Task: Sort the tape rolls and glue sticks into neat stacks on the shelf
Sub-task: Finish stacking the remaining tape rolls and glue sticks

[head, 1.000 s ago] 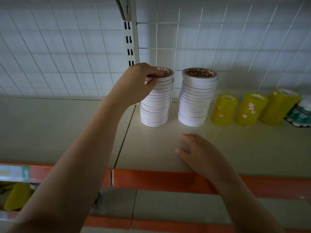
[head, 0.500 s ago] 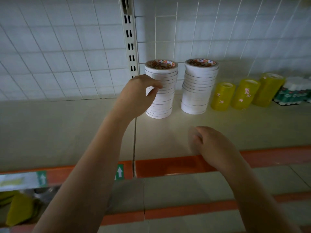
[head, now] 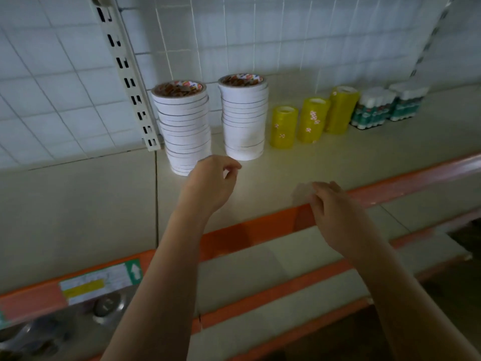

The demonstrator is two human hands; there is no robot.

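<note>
Beyond the fingers [head: 229, 169], two stacks of white tape rolls [head: 185, 126] have red-and-white printed tops. Right of them stand three yellow rolls [head: 283, 126] with small white flower marks, then green-and-white glue sticks [head: 372, 110]. The pale beige shelf [head: 338, 162] has an orange front edge [head: 260, 230].

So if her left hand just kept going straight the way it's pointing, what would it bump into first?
Probably the left stack of white tape rolls. The left hand sits just in front of its base, fingers loosely curled toward the gap between the stacks; depth is hard to judge.

White wire grid [head: 65, 105], slotted upright [head: 127, 79]; orange edge strip [head: 260, 227] — arrow label [head: 100, 281]
</note>
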